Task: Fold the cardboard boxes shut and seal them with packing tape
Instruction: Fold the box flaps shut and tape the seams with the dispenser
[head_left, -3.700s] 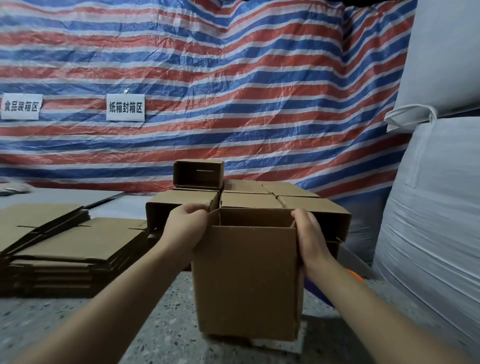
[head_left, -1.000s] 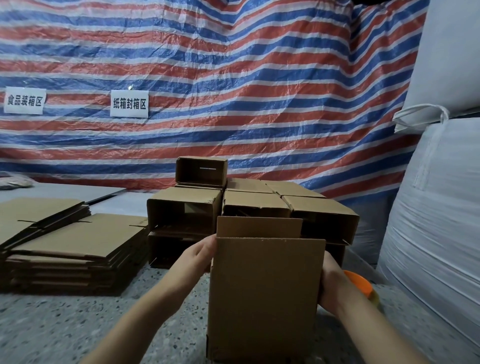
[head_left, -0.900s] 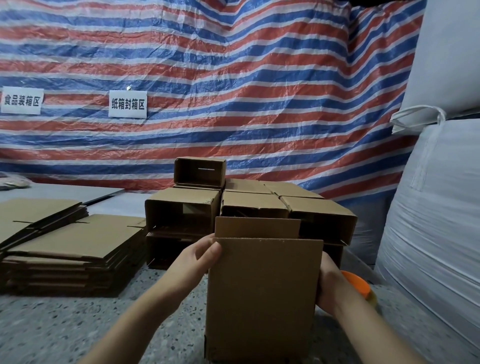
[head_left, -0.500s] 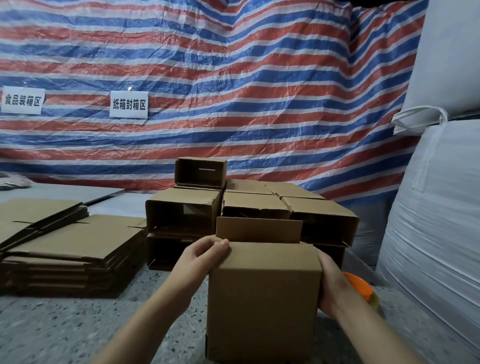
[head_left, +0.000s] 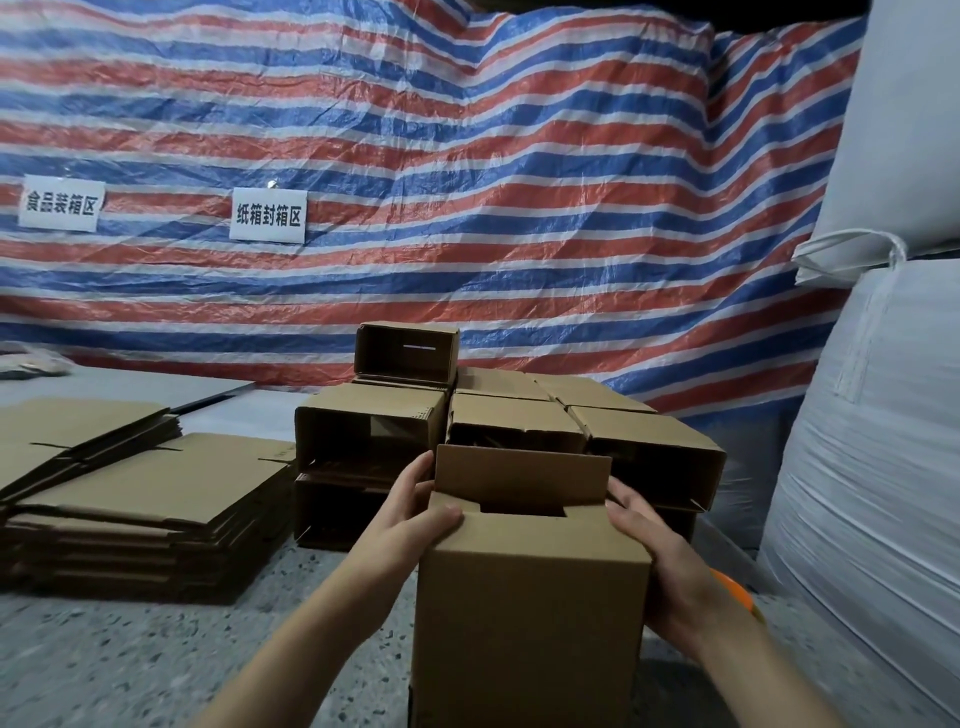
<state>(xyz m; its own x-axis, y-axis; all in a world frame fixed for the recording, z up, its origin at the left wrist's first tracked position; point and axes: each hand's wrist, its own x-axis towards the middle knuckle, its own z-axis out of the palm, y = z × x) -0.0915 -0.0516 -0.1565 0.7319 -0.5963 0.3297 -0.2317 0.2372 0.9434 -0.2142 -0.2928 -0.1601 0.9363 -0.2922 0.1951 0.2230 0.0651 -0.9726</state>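
box (head_left: 530, 613) upright | left hand (head_left: 410, 525), right hand (head_left: 660, 551) gripping sides | far flap up

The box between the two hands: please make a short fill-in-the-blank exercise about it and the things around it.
1. The far flap of the box stands ____.
2. The left hand has its ____ on the box's near top edge.
3. The flat cardboard stack lies to the ____ of the box.
4. The tarp behind is striped red, white and ____.

Missing words: upright; thumb; left; blue
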